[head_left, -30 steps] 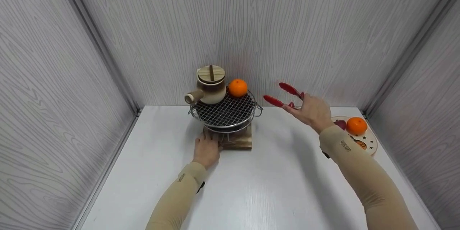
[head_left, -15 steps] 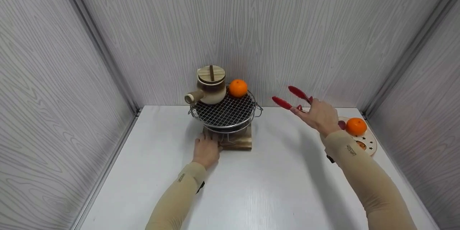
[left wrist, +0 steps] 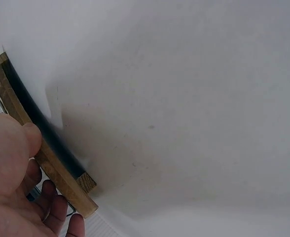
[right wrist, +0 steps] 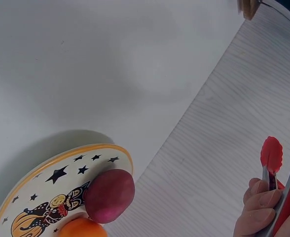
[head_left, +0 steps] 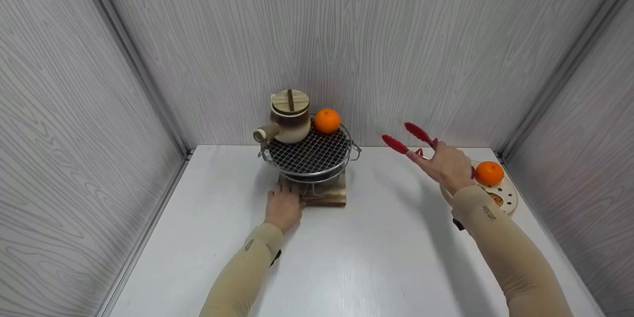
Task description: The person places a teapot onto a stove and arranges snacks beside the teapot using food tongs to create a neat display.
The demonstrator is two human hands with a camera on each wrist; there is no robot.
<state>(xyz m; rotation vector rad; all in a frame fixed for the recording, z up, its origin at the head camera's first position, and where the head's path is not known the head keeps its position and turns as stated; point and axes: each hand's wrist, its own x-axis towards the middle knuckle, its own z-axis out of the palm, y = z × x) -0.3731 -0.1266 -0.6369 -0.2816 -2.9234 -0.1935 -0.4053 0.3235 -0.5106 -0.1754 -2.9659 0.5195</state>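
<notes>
My left hand [head_left: 283,208] grips the near left edge of a wooden board [head_left: 329,197] under a round grill. In the left wrist view the thumb [left wrist: 32,139] presses one side of the board [left wrist: 56,168] while the fingers curl on the other. To the right, my right hand [head_left: 449,166] holds red-tipped tongs [head_left: 395,143] in the air, their arms spread apart with nothing between. Near that hand lies a plate [head_left: 509,204] bearing an orange [head_left: 489,173] and a purple-red fruit [right wrist: 110,195], which my hand mostly hides in the head view.
On the grill's black mesh [head_left: 317,158] stand a brown and cream side-handled teapot [head_left: 292,129] with a wooden lid and another orange [head_left: 327,121]. Wire handles stick out from the grill's sides. Grey wood-grain walls [head_left: 327,34] enclose the white table [head_left: 366,257] at back and sides.
My right hand has moved right and slightly nearer with the tongs, towards the plate, covering more of the purple-red fruit. My left hand stays on the board.
</notes>
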